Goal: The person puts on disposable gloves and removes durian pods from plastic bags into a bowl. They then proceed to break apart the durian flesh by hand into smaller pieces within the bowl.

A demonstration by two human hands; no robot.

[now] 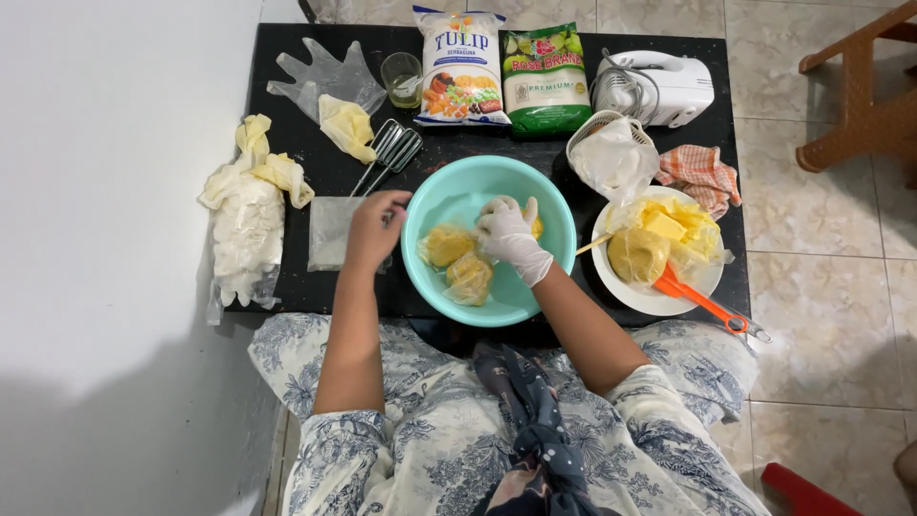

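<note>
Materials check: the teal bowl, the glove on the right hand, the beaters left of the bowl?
Teal bowl: likely plastic, with a smooth, uniform, slightly glossy surface. Glove on the right hand: thin white latex or similar, wrinkling at the cuff. Beaters: metal wire, silvery and reflective. The left hand is bare.

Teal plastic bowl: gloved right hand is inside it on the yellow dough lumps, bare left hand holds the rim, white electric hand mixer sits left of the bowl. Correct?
One error. The white electric hand mixer sits at the back right of the teal plastic bowl, not left. The rest holds: the gloved right hand is inside on the yellow dough lumps, and the bare left hand is at the rim. Head view shows it.
</note>
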